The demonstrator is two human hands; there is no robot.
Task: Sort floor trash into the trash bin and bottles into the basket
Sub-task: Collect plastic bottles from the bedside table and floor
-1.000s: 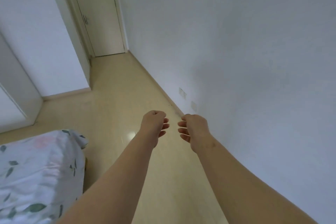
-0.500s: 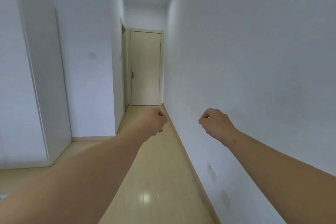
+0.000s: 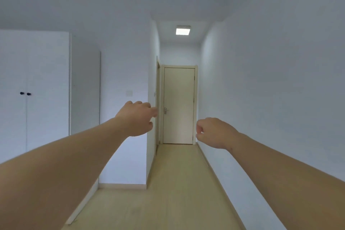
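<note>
Reaching forward with both arms, the person faces a corridor that runs to a closed door (image 3: pixel 178 105) at centre frame. The left hand (image 3: pixel 137 118) sits just left of centre, fingers loosely curled with the tips slightly parted, holding nothing. The right hand (image 3: pixel 214 132), lower and right of centre, is curled into a loose fist; nothing shows in it, though the palm side is hidden.

No trash, bottle, bin or basket is anywhere in view. The strip of pale floor (image 3: pixel 173 192) in the lower middle looks bare.

The risk, as I judge it, is plain: with the gaze level, litter underfoot or beside the white wardrobe (image 3: pixel 33 89) at left goes unseen. Walking on like this could mean stepping on a bottle, or leaving pieces behind. Looking down first would help.
</note>
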